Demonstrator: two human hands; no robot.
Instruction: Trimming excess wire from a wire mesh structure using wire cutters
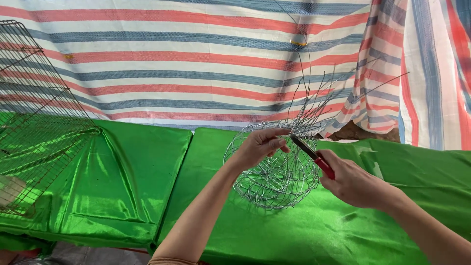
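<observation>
Left hand (257, 147) grips the wire basket's (274, 169) rim above the green counter (147, 181); right hand (351, 184) clamps red-handled pliers (312, 156). Lower mesh woven; upper wire ends (319, 93) remain loose.

left hand (259, 146) pinching, right hand (349, 182) clenched, forearms converging

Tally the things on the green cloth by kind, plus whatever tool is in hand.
Round woven wire basket, unfinished, loose wire ends sticking up, steadied by the left hand: 1
Flat wire mesh cage panels, leaning at far left: 1 stack, panel count unclear
Red-handled pliers, in the right hand, tip at the basket rim: 1
Total: 3
</observation>
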